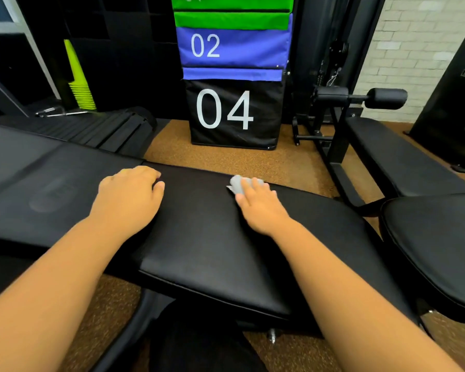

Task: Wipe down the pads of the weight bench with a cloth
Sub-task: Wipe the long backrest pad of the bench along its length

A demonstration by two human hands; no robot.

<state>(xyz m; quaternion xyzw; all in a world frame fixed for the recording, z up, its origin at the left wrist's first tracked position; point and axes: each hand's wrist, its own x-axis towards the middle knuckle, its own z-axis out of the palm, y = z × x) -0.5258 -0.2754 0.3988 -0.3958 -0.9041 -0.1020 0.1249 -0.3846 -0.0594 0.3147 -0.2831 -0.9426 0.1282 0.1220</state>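
The grey cloth (pixel 238 183) lay bunched on the far edge of the black seat pad (pixel 204 237) of the weight bench, pressed there under the right hand (pixel 261 205). That hand's fingers were stretched forward and nearly straight, flat over the cloth, with the thumb out to the side; only a crumpled corner of the fabric showed past the fingertips. The left hand (pixel 129 197) rested on the same pad, close to the seam where it met the longer back pad (pixel 38 183), its fingers curled loosely downward against the vinyl and holding nothing. Both forearms were bare and reached in from the bottom of the view. The back pad ran off to the left — blurred, with a faint oval mark on its surface. Beyond the bench, on the brown speckled floor (pixel 212 157), stood a stack of soft plyo boxes: a black one marked 04 (pixel 234 114) at the bottom, a blue one marked 02 (pixel 234 47) above it, and green ones (pixel 232 20) on top. To the left, a stack of yellow-green cones (pixel 79 79) leaned by the dark wall. To the right stood a second bench (pixel 403 157) with a padded roller (pixel 385 98) — behind it, a white brick wall (pixel 414 36).
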